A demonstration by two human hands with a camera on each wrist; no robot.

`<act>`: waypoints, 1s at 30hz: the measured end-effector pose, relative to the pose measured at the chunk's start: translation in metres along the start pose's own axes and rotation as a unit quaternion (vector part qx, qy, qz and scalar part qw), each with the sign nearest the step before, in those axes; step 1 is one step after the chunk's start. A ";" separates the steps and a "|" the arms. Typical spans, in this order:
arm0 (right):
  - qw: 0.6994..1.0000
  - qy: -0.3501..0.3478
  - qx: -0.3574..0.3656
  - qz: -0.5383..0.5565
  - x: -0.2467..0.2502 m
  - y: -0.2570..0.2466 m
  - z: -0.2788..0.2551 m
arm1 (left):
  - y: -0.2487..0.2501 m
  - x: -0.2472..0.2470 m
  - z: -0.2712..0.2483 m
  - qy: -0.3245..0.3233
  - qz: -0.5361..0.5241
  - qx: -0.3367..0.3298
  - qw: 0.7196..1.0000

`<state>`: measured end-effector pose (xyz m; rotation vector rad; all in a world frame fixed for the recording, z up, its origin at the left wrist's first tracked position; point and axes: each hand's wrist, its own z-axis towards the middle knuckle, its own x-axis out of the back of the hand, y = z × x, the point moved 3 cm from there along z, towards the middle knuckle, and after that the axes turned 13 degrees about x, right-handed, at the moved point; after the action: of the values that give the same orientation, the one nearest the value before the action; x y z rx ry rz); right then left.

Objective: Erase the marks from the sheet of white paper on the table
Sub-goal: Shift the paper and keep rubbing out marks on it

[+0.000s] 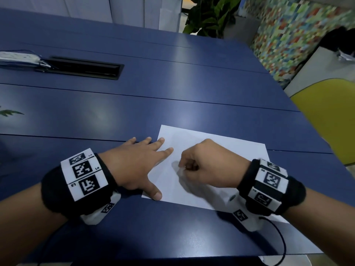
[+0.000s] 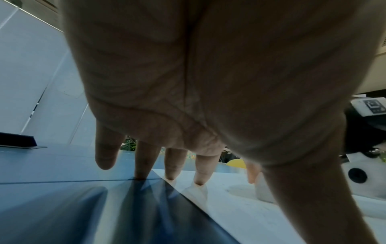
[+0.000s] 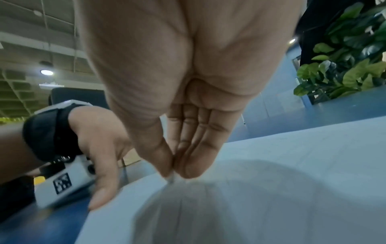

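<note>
**Erasing on white paper**

Flat white paper sheet [image 1: 211, 150] near the blue desk's [image 1: 134, 104] near edge. Left hand [image 1: 132, 166] spread flat, fingertips and thumb pressing its left edge. Right hand [image 1: 207, 166] curled, fingertips pinching a small pale eraser [image 3: 170, 179] against the sheet.

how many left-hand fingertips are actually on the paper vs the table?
3 on the sheet of white paper: middle, index and thumb of the left hand, along its left edge. Ring fingertip touches the blue table; the little finger looks lifted in the left wrist view.
</note>
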<state>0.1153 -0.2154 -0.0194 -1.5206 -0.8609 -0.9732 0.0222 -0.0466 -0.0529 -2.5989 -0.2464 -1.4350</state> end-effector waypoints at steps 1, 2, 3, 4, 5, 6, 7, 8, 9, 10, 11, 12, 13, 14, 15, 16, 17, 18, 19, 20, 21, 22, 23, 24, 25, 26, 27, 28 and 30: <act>1.000 0.004 -0.001 0.001 0.000 0.000 0.000 | 0.000 0.000 0.000 -0.001 0.001 -0.001 1.000; 1.000 -0.010 0.001 0.010 0.000 0.000 -0.001 | 0.000 0.000 -0.001 -0.003 0.002 -0.003 1.000; 0.999 -0.034 0.002 0.025 0.000 -0.001 -0.003 | 0.000 0.000 0.000 -0.006 0.003 -0.005 1.000; 0.998 -0.048 -0.001 0.042 0.002 0.000 -0.006 | -0.001 0.001 -0.001 -0.009 0.004 -0.005 1.000; 0.998 -0.039 -0.008 0.056 0.007 0.002 -0.011 | -0.001 0.001 -0.001 -0.011 0.003 -0.007 1.000; 0.998 -0.014 -0.017 0.061 0.013 0.007 -0.016 | -0.001 0.002 -0.001 -0.013 0.004 -0.008 1.000; 0.998 0.013 -0.027 0.059 0.019 0.012 -0.022 | -0.002 0.003 -0.002 -0.013 0.004 -0.011 1.000; 0.997 0.032 -0.038 0.055 0.021 0.016 -0.028 | -0.003 0.004 -0.003 -0.015 0.007 -0.014 1.000; 0.997 0.039 -0.048 0.055 0.022 0.019 -0.033 | -0.003 0.004 -0.005 -0.017 0.013 -0.019 1.000; 0.996 0.041 -0.056 0.059 0.020 0.021 -0.039 | -0.003 0.005 -0.007 -0.019 0.020 -0.025 0.999; 0.995 0.040 -0.060 0.066 0.016 0.021 -0.045 | -0.003 0.006 -0.009 -0.018 0.025 -0.032 0.999; 0.995 0.040 -0.061 0.072 0.012 0.019 -0.049 | -0.002 0.007 -0.012 -0.013 0.024 -0.038 0.999; 0.994 0.039 -0.060 0.077 0.008 0.016 -0.053 | 0.000 0.008 -0.015 -0.006 0.017 -0.043 0.999; 0.994 0.039 -0.061 0.081 0.004 0.013 -0.056 | 0.002 0.009 -0.017 0.001 0.008 -0.050 0.999; 0.994 0.038 -0.060 0.081 0.001 0.010 -0.057 | 0.005 0.009 -0.018 0.007 0.003 -0.058 0.998; 0.995 0.037 -0.058 0.077 -0.002 0.006 -0.057 | 0.008 0.009 -0.019 0.008 0.003 -0.065 0.998; 0.995 0.038 -0.055 0.071 -0.005 0.003 -0.056 | 0.011 0.008 -0.018 0.005 0.010 -0.069 0.998; 0.996 0.040 -0.051 0.064 -0.007 0.000 -0.054 | 0.013 0.006 -0.017 0.001 0.021 -0.069 0.997; 0.996 0.044 -0.048 0.059 -0.009 -0.003 -0.052 | 0.014 0.004 -0.014 -0.004 0.029 -0.067 0.997; 0.996 0.049 -0.044 0.055 -0.011 -0.005 -0.050 | 0.014 0.001 -0.012 -0.005 0.034 -0.064 0.997; 0.996 0.052 -0.040 0.051 -0.012 -0.006 -0.048 | 0.014 -0.001 -0.009 -0.005 0.035 -0.061 0.998; 0.997 0.054 -0.038 0.048 -0.013 -0.007 -0.046 | 0.014 -0.003 -0.007 -0.005 0.036 -0.058 0.998; 0.997 0.054 -0.038 0.047 -0.014 -0.008 -0.044 | 0.013 -0.005 -0.005 -0.002 0.035 -0.055 0.998; 0.997 0.051 -0.041 0.047 -0.015 -0.008 -0.043 | 0.013 -0.006 -0.003 -0.001 0.035 -0.053 0.998; 0.997 0.049 -0.043 0.048 -0.015 -0.008 -0.042 | 0.013 -0.007 -0.002 0.003 0.036 -0.052 0.998; 0.997 0.048 -0.045 0.048 -0.015 -0.008 -0.041 | 0.013 -0.007 -0.001 0.005 0.036 -0.051 0.998; 0.997 0.046 -0.044 0.047 -0.016 -0.008 -0.040 | 0.013 -0.008 -0.001 0.007 0.035 -0.050 0.998; 0.997 0.045 -0.043 0.045 -0.016 -0.008 -0.039 | 0.012 -0.008 -0.001 0.008 0.032 -0.049 0.998; 0.997 0.049 -0.042 0.036 -0.017 -0.007 -0.038 | 0.011 -0.008 -0.001 0.009 0.029 -0.047 0.998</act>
<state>0.0970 -0.2518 -0.0291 -1.5503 -0.6991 -1.0324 0.0200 -0.0579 -0.0602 -2.6419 -0.1020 -1.4847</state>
